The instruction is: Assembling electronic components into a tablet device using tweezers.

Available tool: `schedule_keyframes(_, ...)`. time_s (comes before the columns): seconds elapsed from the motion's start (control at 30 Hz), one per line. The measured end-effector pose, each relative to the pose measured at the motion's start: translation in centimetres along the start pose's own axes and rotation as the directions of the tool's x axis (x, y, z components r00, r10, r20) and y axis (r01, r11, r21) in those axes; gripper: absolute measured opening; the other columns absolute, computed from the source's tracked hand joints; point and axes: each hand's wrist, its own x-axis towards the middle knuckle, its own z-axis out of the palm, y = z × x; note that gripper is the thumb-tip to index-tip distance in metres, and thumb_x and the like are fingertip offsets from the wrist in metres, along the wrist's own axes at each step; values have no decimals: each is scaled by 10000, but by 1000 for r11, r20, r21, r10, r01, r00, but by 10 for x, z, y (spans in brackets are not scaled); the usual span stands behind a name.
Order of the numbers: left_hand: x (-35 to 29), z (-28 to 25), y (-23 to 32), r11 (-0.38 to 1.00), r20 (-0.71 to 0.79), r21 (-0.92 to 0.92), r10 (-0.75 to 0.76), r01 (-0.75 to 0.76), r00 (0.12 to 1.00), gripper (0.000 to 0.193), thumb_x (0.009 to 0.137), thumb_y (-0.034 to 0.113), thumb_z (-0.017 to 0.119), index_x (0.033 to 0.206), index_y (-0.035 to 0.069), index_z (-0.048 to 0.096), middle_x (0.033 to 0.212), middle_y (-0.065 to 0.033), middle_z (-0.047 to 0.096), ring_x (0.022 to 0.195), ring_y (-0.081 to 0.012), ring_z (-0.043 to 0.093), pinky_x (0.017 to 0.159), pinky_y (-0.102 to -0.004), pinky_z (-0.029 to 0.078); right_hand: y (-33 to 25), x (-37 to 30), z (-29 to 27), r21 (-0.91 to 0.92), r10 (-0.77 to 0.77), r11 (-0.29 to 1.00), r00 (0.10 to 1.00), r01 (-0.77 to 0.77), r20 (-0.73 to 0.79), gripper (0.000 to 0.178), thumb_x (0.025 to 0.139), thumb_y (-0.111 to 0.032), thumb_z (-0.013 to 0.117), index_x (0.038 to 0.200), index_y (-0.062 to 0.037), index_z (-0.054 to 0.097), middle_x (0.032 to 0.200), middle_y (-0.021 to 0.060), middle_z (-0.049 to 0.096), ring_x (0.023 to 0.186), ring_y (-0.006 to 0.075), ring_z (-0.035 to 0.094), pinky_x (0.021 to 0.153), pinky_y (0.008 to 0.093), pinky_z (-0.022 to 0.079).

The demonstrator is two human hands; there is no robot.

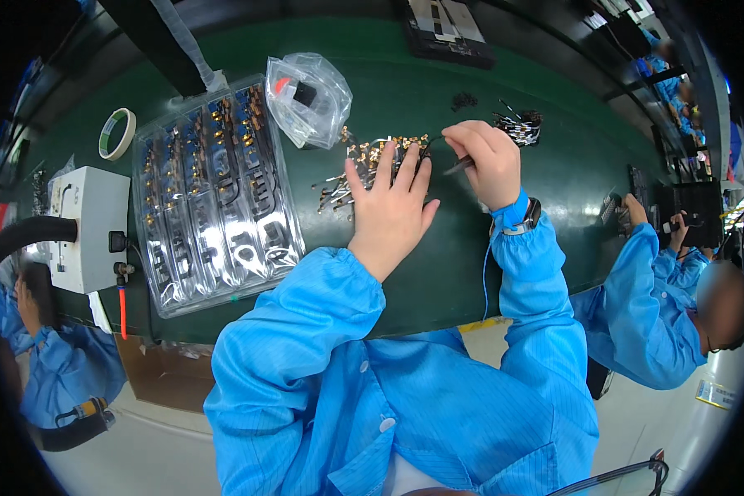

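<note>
My left hand lies palm down with fingers spread over a loose pile of small cable parts with gold and silver ends, hiding some of them. At the pile's right edge, the closed fingers of my right hand grip dark, slim tweezers. By its fingertips a short black cable curves toward the pile; whether the fingers pinch it is hard to make out. My right wrist wears a watch and a blue strap with a thin cord.
Left of the pile stands a clear compartmented tray of parts, with a plastic bag beside it. Further left are a tape roll and a white box-shaped device. Another parts pile lies right. Co-workers sit on both sides.
</note>
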Motion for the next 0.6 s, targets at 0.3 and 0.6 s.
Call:
schedule_keyframes(0.3, -1, 1, 1, 1000, -9, -5, -3, 3, 1000, 487, 786, 410, 607, 1186, 134, 573, 1307, -59, 471, 1257, -282, 372, 944, -701, 208, 11, -4, -14, -96, -9, 995, 976, -13, -219, 154, 750, 38, 647, 887, -31, 634, 831, 106, 629, 733, 261, 618, 624, 306, 484)
schedule_keyframes(0.6, 3, -9, 1, 1000, -34, -15, 2, -2, 999, 592, 786, 321, 607, 1332, 174, 431, 1346, -71, 428, 1250, -303, 378, 937, -694, 230, 30, -9, -58, 520, 560, 656, 815, -547, 151, 89, 846, -50, 580, 921, -7, 600, 779, 41, 590, 694, 88, 535, 643, 240, 446)
